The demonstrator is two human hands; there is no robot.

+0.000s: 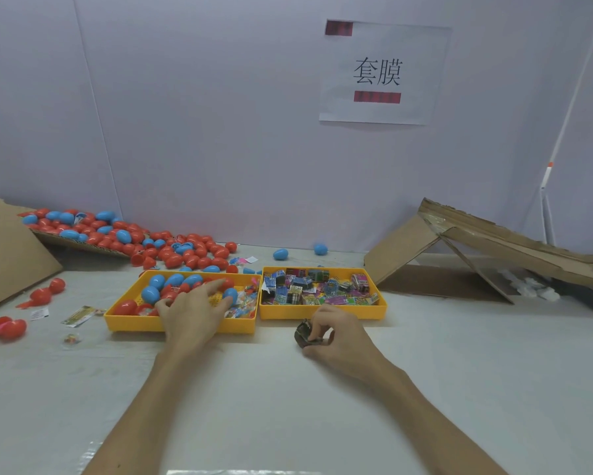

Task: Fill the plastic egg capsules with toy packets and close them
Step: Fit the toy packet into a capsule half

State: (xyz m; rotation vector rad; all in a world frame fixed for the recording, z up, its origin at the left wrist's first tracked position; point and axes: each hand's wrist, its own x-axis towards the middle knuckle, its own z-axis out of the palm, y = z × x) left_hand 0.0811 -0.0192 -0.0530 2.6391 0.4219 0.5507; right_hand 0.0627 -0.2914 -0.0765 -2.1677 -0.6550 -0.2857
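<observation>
We see the left hand [192,313] reaching over the near rim of the left yellow tray [134,323], fingers spread wide and nearly straight above the blue and red egg capsules [150,293] lying inside; it seems to brush them, though we cannot be sure of contact; small clear-wrapped toys [243,303] fill that tray's right end.

The right hand [336,334] rests on the desk [322,423] just in front of the right yellow tray [367,311], its thumb and curled fingers pinching a dark folded toy packet [305,332]; the tray behind it holds a jumble of colourful toy packets [319,289]; the two trays stand side by side, touching.

Toward the desk's far left corner a heap of egg capsules [134,238] spills off a cardboard sheet [10,255]; two loose blue eggs [280,254] lie near the far edge; opened red capsule halves [5,329] and a stray packet [81,315] lie near the left edge; folded cardboard [459,248] leans at the right; a paper sign [384,72] hangs on the wall.
</observation>
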